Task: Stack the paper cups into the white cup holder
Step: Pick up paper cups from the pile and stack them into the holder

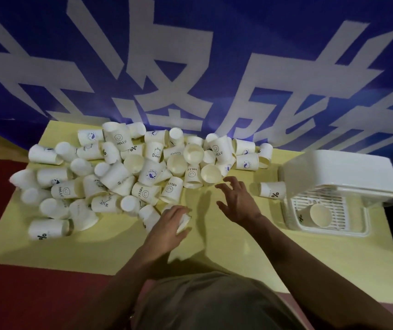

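Cups [128,170] lie heaped across the far left of the yellow table [109,248], the left hand [167,225] gripping one cup [184,221], the right hand [238,201] spread empty, and the white holder [338,172] at right containing one cup [319,215].

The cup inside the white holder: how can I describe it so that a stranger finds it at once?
Look at the right end of the yellow table, where the white cup holder stands with its lid raised. On its slatted tray lies one paper cup, on its side, mouth toward the camera. It is the only cup inside; all others are outside it.
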Demonstrator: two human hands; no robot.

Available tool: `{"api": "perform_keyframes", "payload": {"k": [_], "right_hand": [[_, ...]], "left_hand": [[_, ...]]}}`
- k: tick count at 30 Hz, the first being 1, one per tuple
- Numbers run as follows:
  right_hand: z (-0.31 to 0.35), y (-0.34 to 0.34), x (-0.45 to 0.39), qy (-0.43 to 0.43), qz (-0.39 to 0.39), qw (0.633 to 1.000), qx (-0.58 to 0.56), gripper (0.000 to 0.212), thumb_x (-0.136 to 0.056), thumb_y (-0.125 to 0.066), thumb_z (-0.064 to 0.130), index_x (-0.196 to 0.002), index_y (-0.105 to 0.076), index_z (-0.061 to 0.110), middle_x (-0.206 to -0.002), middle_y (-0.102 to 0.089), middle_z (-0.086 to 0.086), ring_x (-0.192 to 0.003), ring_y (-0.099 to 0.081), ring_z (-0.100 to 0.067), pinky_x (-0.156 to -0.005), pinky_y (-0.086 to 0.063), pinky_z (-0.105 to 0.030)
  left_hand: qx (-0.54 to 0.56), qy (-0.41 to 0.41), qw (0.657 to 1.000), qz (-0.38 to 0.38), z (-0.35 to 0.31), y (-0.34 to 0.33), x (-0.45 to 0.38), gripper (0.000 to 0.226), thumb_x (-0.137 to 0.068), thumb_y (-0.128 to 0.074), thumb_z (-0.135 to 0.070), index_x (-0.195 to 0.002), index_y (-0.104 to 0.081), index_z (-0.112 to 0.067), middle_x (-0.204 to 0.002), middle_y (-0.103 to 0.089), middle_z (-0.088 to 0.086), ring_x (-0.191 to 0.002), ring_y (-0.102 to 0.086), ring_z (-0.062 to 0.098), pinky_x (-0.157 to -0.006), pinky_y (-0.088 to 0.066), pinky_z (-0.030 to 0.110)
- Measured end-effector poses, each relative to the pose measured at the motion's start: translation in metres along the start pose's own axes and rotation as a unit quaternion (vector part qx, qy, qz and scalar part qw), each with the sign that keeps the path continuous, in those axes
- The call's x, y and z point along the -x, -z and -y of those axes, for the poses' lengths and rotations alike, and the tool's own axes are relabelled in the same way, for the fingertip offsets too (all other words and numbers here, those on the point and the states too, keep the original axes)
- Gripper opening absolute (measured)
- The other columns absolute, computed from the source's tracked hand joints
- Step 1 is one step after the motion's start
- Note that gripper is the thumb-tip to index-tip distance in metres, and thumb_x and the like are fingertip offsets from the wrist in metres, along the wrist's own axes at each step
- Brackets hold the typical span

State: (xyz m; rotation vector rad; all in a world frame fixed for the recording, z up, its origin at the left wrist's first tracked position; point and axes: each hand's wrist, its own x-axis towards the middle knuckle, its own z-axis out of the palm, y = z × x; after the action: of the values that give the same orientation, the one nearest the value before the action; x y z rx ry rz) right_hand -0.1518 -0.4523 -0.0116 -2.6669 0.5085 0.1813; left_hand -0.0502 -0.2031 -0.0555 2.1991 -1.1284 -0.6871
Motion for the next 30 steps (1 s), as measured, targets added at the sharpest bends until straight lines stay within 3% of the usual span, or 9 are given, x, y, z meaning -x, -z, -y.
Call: {"api": "perform_keyframes", "payload": {"k": [6, 10, 14, 18, 24, 30], "right_hand": [[0.008, -0.004, -0.017, 0.005, 0.054, 0.997, 0.055, 0.048, -0.084, -0.080, 0.019, -0.127, -0.066, 0.006, -0.149, -0.046, -0.022, -0.103, -0.058, -0.048, -0.082, -0.056, -0.054], [0.011, -0.007, -0.028, -0.008, 0.089, 0.992, 0.089, 0.048, -0.094, -0.067, 0.024, -0.139, -0.058, 0.008, -0.162, -0.030, -0.015, -0.119, -0.051, -0.045, -0.096, -0.050, -0.048], [0.018, -0.013, -0.043, -0.025, 0.116, 0.988, 0.094, 0.051, -0.096, -0.064, 0.026, -0.143, -0.054, 0.009, -0.163, -0.028, -0.012, -0.123, -0.051, -0.043, -0.100, -0.050, -0.050], [0.022, -0.027, -0.052, -0.043, 0.141, 0.986, 0.079, 0.055, -0.093, -0.064, 0.025, -0.144, -0.052, 0.009, -0.155, -0.038, -0.015, -0.123, -0.053, -0.044, -0.100, -0.050, -0.053], [0.033, -0.034, -0.045, -0.058, 0.103, 0.993, 0.028, 0.049, -0.093, -0.064, 0.017, -0.141, -0.055, 0.008, -0.139, -0.055, -0.014, -0.113, -0.056, -0.040, -0.097, -0.049, -0.048], [0.034, -0.041, -0.022, -0.101, 0.033, 0.994, 0.016, 0.038, -0.088, -0.074, 0.017, -0.122, -0.058, 0.009, -0.111, -0.066, -0.009, -0.096, -0.057, -0.035, -0.076, -0.048, -0.041]], "left_hand": [[-0.049, -0.037, 0.997, 0.050, 0.027, -0.004, -0.020, 0.057, -0.087, -0.074, -0.020, -0.140, -0.052, -0.019, -0.142, -0.049, 0.002, -0.128, -0.049, 0.025, -0.096, -0.054, 0.042], [-0.027, -0.021, 0.997, 0.074, 0.024, -0.005, -0.029, 0.057, -0.088, -0.066, -0.008, -0.142, -0.052, -0.017, -0.145, -0.046, 0.001, -0.131, -0.043, 0.024, -0.099, -0.050, 0.039], [-0.031, -0.004, 0.993, 0.116, 0.028, -0.006, -0.037, 0.056, -0.091, -0.060, -0.008, -0.144, -0.048, -0.022, -0.150, -0.041, -0.002, -0.139, -0.034, 0.024, -0.108, -0.043, 0.035], [-0.019, 0.013, 0.990, 0.143, 0.029, -0.002, -0.041, 0.057, -0.091, -0.057, -0.010, -0.146, -0.047, -0.025, -0.148, -0.044, -0.004, -0.141, -0.030, 0.021, -0.117, -0.033, 0.034], [0.045, 0.020, 0.992, 0.120, 0.027, 0.010, -0.038, 0.051, -0.093, -0.050, -0.005, -0.140, -0.055, -0.025, -0.143, -0.045, -0.008, -0.138, -0.032, 0.014, -0.116, -0.036, 0.035], [0.059, 0.017, 0.991, 0.119, 0.025, 0.015, -0.044, 0.045, -0.094, -0.052, -0.003, -0.136, -0.060, -0.016, -0.141, -0.048, 0.000, -0.136, -0.038, 0.019, -0.116, -0.036, 0.035]]}}
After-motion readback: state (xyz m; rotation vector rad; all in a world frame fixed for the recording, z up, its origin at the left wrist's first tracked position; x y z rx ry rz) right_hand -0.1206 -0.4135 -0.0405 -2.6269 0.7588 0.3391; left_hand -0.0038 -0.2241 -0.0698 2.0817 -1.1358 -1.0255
